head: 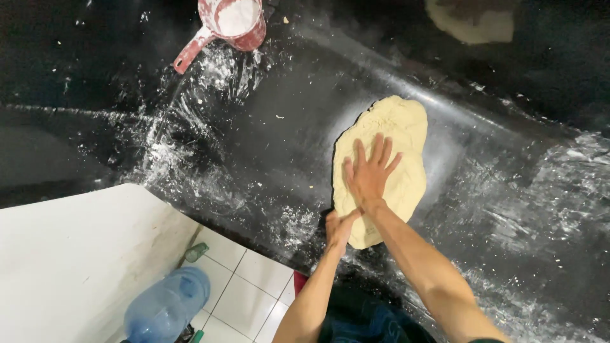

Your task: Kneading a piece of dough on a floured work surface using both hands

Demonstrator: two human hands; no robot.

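A flat, pale yellow sheet of dough lies on the black, flour-dusted worktop. My right hand presses flat on the dough's middle with its fingers spread. At the dough's near left edge, my left hand has its fingers curled on the rim of the sheet. Both forearms reach in from the bottom of the view.
A red scoop holding white flour stands at the back left, its handle pointing toward me. Another dough piece sits at the back right. Below left are a white surface, a blue water bottle and a tiled floor.
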